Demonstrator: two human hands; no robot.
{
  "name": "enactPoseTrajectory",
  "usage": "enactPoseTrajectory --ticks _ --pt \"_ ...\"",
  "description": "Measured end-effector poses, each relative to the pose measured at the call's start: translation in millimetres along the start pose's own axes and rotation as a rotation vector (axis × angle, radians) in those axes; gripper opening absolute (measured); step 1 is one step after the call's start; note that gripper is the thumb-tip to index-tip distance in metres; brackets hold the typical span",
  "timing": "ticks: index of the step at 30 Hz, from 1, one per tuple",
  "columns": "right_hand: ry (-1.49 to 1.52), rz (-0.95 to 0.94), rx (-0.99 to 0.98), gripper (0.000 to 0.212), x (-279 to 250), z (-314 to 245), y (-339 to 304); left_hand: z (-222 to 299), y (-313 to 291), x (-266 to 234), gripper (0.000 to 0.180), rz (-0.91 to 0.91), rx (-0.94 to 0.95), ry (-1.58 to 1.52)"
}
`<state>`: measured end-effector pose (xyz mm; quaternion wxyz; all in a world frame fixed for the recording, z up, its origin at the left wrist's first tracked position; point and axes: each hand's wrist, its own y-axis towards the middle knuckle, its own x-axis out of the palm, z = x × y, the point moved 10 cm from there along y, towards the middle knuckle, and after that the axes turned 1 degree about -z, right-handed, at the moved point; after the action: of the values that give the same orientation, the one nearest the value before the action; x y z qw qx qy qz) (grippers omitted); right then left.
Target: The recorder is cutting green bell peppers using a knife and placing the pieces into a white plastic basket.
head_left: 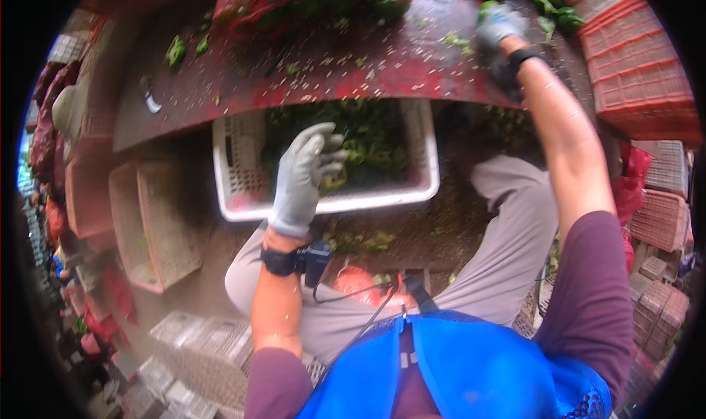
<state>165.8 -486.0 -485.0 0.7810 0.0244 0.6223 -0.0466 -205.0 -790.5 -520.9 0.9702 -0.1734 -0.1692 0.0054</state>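
My left hand (303, 175), in a grey glove, hovers over the near rim of a white plastic crate (331, 202). Its fingers are loosely bent and apart, with nothing in them. Green peppers and trimmings (368, 140) lie inside the crate, partly hidden by the table edge. At the far right of the dark table (294, 84), my right hand (504, 26), also gloved and blurred, is closed around a green pepper (486, 9), only part of which shows. Beside that hand is a pile of green peppers (555, 11).
A red mesh sack (309, 4) of green produce lies at the table's far side. A small knife (151, 99) rests at the left. Red crates (636, 59) stack up on the right. An empty-looking crate (154, 224) stands on the floor at left. Pale seeds litter the tabletop.
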Motion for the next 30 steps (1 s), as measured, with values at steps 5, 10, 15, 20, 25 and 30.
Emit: enactPoseTrajectory --ticks 5,10,15,20,25,30 --pt "-0.102 0.352 -0.051 0.027 15 -24 -17 -27 9 4 0.042 -0.054 -0.058 -0.057" --pt "0.045 0.293 0.035 0.027 13 0 -27 -45 11 10 0.042 -0.085 -0.091 -0.074" --pt "0.43 0.298 -0.094 0.029 -5 -16 -75 -55 14 10 0.047 -0.118 -0.148 -0.185" --pt "1.168 0.045 -0.603 0.047 -63 -95 -200 -55 10 47 0.097 -0.261 -0.231 -0.364" --pt "1.36 -0.053 -0.967 0.046 -96 -178 -297 -27 9 52 0.065 -0.408 -0.152 -0.813" --pt "1.234 0.028 -0.786 0.036 -85 -183 -300 -13 12 31 0.036 -0.145 0.098 -0.568"
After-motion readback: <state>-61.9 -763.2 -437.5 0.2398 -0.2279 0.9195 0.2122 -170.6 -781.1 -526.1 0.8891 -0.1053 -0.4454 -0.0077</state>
